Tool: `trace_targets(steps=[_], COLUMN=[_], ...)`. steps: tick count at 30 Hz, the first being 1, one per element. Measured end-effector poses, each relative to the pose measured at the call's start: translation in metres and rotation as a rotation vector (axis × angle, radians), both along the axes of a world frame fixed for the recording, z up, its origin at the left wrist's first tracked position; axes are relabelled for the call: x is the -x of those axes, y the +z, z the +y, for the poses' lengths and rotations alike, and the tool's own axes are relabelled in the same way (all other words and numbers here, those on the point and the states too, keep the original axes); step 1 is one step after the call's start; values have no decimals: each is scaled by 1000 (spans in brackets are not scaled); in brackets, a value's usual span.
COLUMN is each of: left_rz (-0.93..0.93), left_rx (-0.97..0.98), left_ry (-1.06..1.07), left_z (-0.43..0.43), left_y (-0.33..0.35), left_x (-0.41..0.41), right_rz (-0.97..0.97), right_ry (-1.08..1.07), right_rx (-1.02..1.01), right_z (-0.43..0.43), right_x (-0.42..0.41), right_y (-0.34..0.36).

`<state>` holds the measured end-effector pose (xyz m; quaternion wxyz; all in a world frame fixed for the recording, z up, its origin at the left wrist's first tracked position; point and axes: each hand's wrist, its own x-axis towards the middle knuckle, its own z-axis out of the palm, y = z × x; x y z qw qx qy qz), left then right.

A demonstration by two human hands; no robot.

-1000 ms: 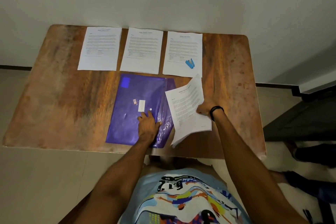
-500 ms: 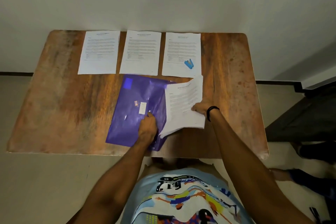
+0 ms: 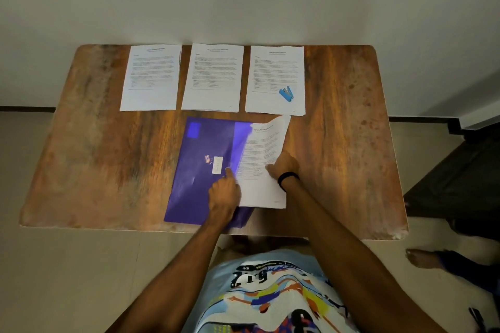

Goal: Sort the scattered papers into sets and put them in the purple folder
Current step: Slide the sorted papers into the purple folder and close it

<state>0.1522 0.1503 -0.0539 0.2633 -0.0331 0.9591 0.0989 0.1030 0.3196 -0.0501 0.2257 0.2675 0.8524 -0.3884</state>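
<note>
- From the head camera we see the left hand (image 3: 224, 194) resting on the purple folder (image 3: 200, 170), which lies flat on the wooden table (image 3: 81, 143).
- Its index finger is stretched forward and presses on the cover, and the other fingers are curled. We cannot tell whether they pinch the cover's edge.
- Just to the right of that finger, the held papers (image 3: 259, 162) lie with their left edge tucked under the folder's see-through cover. The rest sticks out over the table.
- The right hand (image 3: 284, 166) grips these papers at their right edge, fingers curled, with the thumb on top of the page.
- A black wristband (image 3: 288, 177) sits on the wrist just behind this hand.
- Beyond both hands, along the far edge of the table, three sets lie side by side and apart: the left pile (image 3: 151, 77), the middle pile (image 3: 213, 77) and the right pile (image 3: 276, 78).
- A small blue stapler (image 3: 286, 93) lies on the near part of the right pile, straight ahead of the right hand.
- The top corner of the held papers curls up close to the right pile.
</note>
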Motion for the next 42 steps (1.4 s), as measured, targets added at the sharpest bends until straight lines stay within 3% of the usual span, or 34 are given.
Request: trace_targets(steps=[5, 11, 18, 23, 34, 42], left_rz=[4, 40, 65, 78, 111, 138], left_rx=[-44, -105, -172, -158, -221, -286], left_ry=[26, 69, 97, 63, 86, 84], left_z=[7, 7, -4, -1, 6, -2], left_y=[-3, -3, -4, -3, -10, -18], left_x=[-3, -1, 3, -4, -6, -6], right_rz=[115, 25, -72, -116, -219, -215], right_ry=[95, 292, -32, -228, -355, -400], right_rx=[-256, -23, 151, 422, 626, 631], right_z=[-33, -35, -10, -9, -42, -60], right_x=[-1, 8, 5, 4, 11, 12], right_y=[8, -3, -32, -41, -57, -63])
